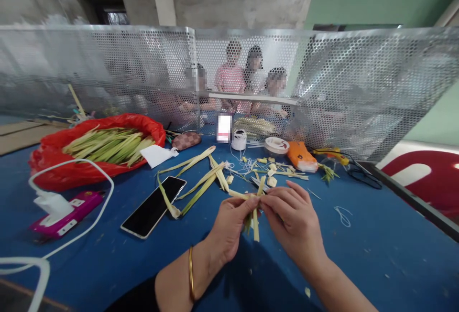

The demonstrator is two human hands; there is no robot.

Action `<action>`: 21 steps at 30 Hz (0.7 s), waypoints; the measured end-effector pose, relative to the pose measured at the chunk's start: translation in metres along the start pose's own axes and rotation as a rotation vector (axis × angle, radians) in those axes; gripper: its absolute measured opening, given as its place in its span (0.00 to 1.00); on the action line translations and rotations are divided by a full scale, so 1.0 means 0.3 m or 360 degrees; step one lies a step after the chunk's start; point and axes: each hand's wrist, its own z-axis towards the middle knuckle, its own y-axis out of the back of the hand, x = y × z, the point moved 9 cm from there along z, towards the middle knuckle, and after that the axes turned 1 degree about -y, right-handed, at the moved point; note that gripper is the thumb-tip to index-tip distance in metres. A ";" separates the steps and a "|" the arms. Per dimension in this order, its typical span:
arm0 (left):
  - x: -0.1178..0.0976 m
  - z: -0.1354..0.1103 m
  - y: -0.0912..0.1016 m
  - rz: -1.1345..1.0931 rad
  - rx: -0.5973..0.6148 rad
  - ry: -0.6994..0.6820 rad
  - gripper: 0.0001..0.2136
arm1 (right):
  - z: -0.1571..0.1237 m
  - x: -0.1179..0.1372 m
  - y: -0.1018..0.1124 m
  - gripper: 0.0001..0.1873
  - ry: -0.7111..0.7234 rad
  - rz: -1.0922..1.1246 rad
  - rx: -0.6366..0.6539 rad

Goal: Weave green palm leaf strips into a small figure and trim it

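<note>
My left hand (229, 226) and my right hand (292, 219) meet over the blue table (358, 254), both pinched on a small bundle of folded yellow-green leaf strips (255, 221). One strip end hangs down between the hands. My left wrist wears a gold bangle (191, 274). Loose leaf strips (201, 178) and cut bits lie just beyond my fingers.
A red bag of leaf strips (96, 147) sits at the left, a black phone (154, 206) and a pink device with white cable (66, 211) nearer. String spool (239, 140), tape roll (276, 145), orange tool (302, 156) and glue gun (332, 155) stand by the perforated metal screen (358, 87); people sit behind it.
</note>
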 end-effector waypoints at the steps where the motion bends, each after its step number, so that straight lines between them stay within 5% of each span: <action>1: 0.002 0.001 0.003 -0.0022 -0.0006 0.0003 0.12 | -0.001 0.011 -0.004 0.08 0.0038 -0.0042 0.0006; 5: 0.015 0.008 0.021 -0.0066 -0.0048 0.0034 0.12 | -0.015 0.058 -0.045 0.11 0.0240 -0.0235 0.0139; 11: 0.039 0.014 0.025 -0.0036 -0.0037 0.0065 0.13 | -0.029 0.070 -0.061 0.10 0.0296 -0.0384 0.0077; 21: 0.036 0.014 0.028 0.0129 -0.0032 -0.0003 0.17 | -0.027 -0.089 -0.066 0.16 -0.0451 0.0285 0.0122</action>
